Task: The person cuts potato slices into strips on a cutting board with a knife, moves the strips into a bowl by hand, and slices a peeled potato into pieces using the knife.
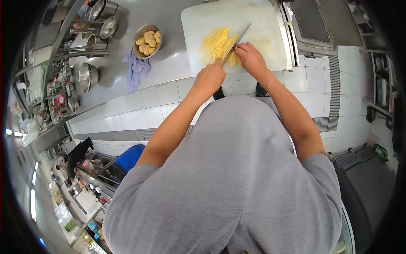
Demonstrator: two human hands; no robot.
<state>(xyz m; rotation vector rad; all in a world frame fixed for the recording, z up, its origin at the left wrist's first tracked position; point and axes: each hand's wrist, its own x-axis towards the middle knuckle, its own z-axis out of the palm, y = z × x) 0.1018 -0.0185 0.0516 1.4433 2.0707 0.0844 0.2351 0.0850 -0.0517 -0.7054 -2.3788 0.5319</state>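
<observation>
Thin pale-yellow vegetable strips [216,39] lie in a loose heap on the broad white cutting board [264,19], just ahead of my left hand [210,78] and to the left of my right hand [252,59]. From my end of the feed, I have the left hand wrapped around the handle of the long grey metal knife [242,35], its blade slanting forward and to the right past the right fingertips. Holding it by the handle presumably lets me steer the whole edge from the wrist. My right hand sits close against the blade's right side, fingers bent and pointing down by some yellow pieces; I judge that this bend steadies them and guards the fingertips, but I cannot tell whether it actually grips anything. The board extends ahead of both hands, likely to spare the smooth grey metal desk [171,31] from the edge. Well to the left of my left hand and farther forward, the round silver metal bowl [135,49] holds smooth yellow potato-like lumps [150,41], probably grouped there so they don't roll. Just beside it, on the side nearer my body, the crumpled lavender cloth [136,70] hangs partly over the desk's edge, perhaps within easy reach for wiping.
</observation>
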